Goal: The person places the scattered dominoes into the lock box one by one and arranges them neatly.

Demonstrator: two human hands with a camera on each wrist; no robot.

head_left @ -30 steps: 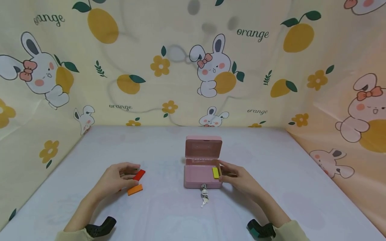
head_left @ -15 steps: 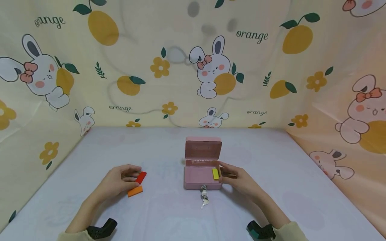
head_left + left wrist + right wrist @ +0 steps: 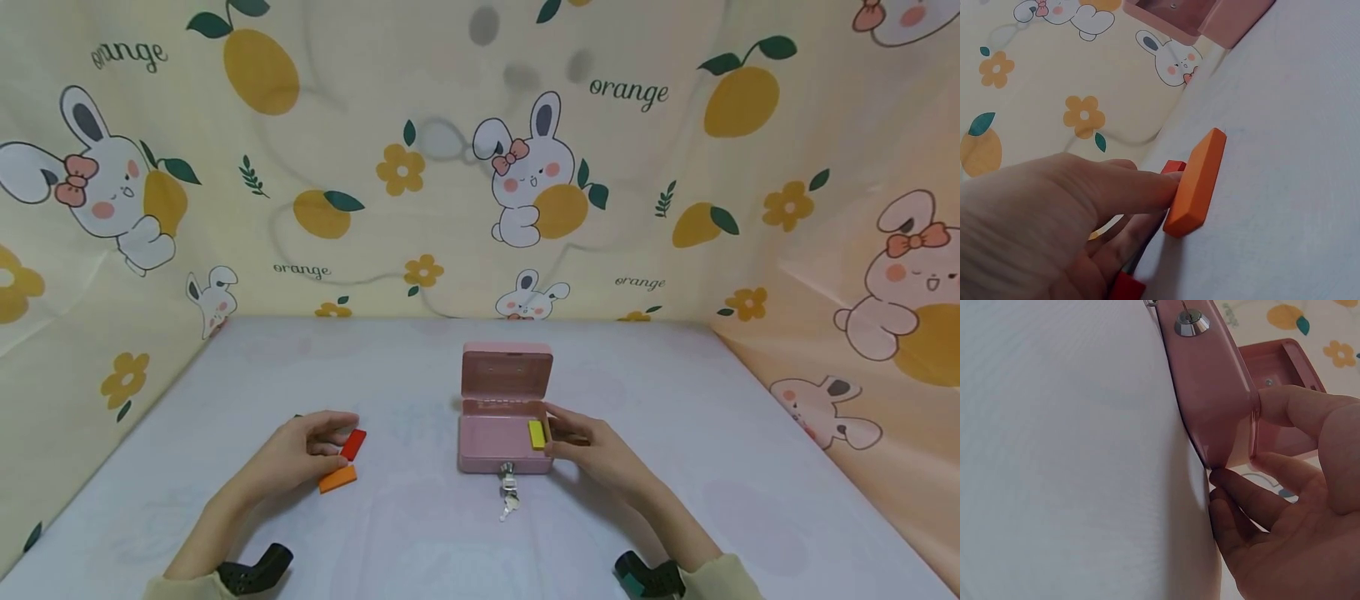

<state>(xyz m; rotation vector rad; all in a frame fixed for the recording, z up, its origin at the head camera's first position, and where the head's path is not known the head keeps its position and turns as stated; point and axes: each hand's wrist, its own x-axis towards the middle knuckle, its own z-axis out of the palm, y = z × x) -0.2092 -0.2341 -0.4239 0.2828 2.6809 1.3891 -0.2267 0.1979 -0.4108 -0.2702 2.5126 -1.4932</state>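
Observation:
My left hand (image 3: 296,450) pinches a red block (image 3: 353,444) between thumb and fingers, low over the table. Just in front of the thumb an orange block (image 3: 1197,184) lies on the table. Under the palm, another red piece (image 3: 1127,287) partly shows in the left wrist view, with slivers of yellow and green mostly hidden. At the middle right stands a pink metal cash box (image 3: 480,461), lid up. A yellow block (image 3: 536,435) is inside it against the right wall. My right hand (image 3: 592,440) holds the box's right side, thumb and index finger at its rim.
A small key bunch (image 3: 510,501) hangs from the lock (image 3: 1192,323) on the box's front. The box lid (image 3: 506,372) stands tilted back on its hinge. A patterned cloth (image 3: 420,225) rises behind and beside the white table (image 3: 420,550).
The red block has turned more upright and shifted slightly right and nearer with my left fingers. The orange block, box and right hand keep their places; the view has tipped a little.

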